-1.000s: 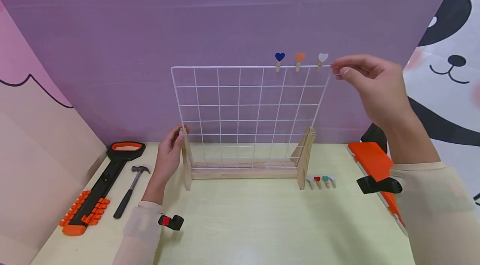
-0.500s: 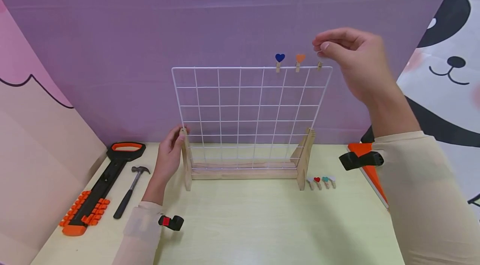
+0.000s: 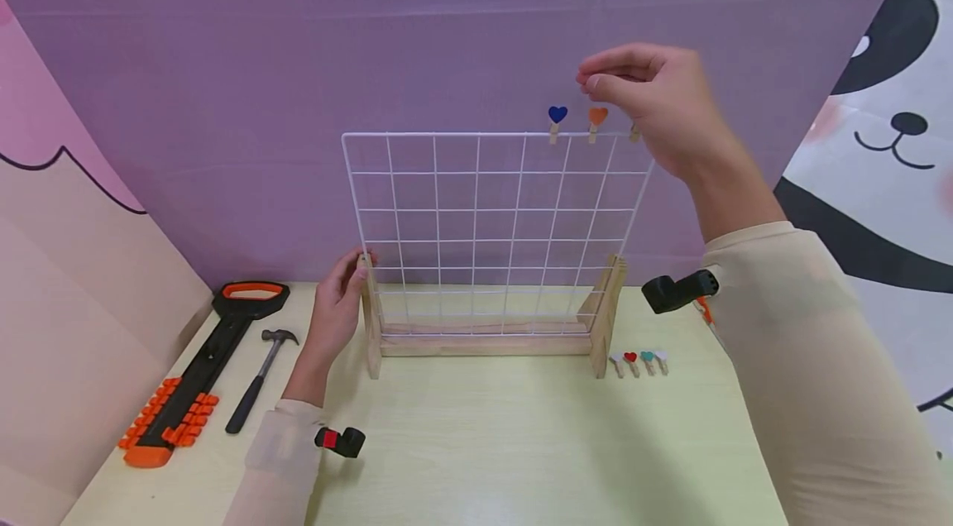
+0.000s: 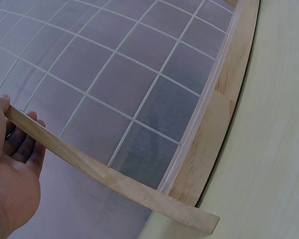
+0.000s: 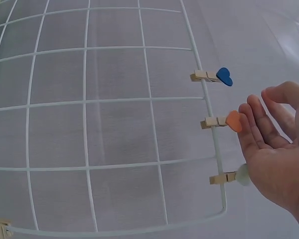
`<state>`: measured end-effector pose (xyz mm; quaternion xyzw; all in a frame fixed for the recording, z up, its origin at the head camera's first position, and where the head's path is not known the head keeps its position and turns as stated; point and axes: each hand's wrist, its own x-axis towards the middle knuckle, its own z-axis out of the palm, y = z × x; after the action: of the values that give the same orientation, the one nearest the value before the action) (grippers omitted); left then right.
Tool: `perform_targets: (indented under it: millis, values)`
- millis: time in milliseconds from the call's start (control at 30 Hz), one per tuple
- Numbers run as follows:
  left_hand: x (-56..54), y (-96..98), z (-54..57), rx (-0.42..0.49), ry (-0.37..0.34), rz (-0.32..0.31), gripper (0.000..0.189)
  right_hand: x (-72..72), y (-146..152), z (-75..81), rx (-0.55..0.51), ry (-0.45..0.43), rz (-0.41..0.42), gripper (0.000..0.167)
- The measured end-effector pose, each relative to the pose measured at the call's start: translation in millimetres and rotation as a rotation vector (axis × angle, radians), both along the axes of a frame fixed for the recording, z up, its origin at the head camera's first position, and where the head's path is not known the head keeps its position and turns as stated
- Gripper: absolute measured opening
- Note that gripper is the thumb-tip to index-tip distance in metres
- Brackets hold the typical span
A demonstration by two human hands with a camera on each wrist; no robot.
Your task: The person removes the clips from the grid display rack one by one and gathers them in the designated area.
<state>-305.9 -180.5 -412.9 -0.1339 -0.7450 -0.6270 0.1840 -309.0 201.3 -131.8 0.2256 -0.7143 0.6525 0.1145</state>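
A white wire grid point(image 3: 476, 172) stands upright in a wooden stand point(image 3: 484, 347). My left hand point(image 3: 335, 307) grips the top of the stand's left post point(image 4: 104, 172), thumb on one side and fingers on the other. Three small wooden clothespins sit on the grid's top wire: one with a blue heart point(image 3: 557, 114), one with an orange heart point(image 3: 598, 117), one with a white heart point(image 5: 243, 175). My right hand point(image 3: 663, 104) hovers above the orange one, fingers bent loosely and nothing visible between them. In the head view it hides the white heart.
Several more heart clothespins point(image 3: 631, 358) lie on the table right of the stand. To the left are a hammer point(image 3: 260, 377) and a black and orange tool point(image 3: 208, 361). An orange object point(image 3: 703, 311) is mostly hidden behind my right sleeve point(image 3: 797, 327).
My right hand has moved left and up from the grid's top right corner, passing over the white clothespin to above the orange one. My left hand has stayed in place.
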Motion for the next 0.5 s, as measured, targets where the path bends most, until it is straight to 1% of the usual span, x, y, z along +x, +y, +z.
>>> perform_targets:
  millis: [200,433,500]
  values:
    - [0.6,-2.5,0.2,-0.015,-0.013,0.003,0.048,-7.2,-10.2,0.0,0.046,0.003,0.000,0.015]
    - [2.6,-3.2,0.3,-0.012,-0.018,-0.002,0.048,-7.2,-15.2,-4.1,0.296,0.030,-0.080,0.022]
    - [2.6,-3.3,-0.2,-0.014,-0.015,0.002,0.047,-8.1,-16.4,-6.0,0.328,0.035,-0.090,0.021]
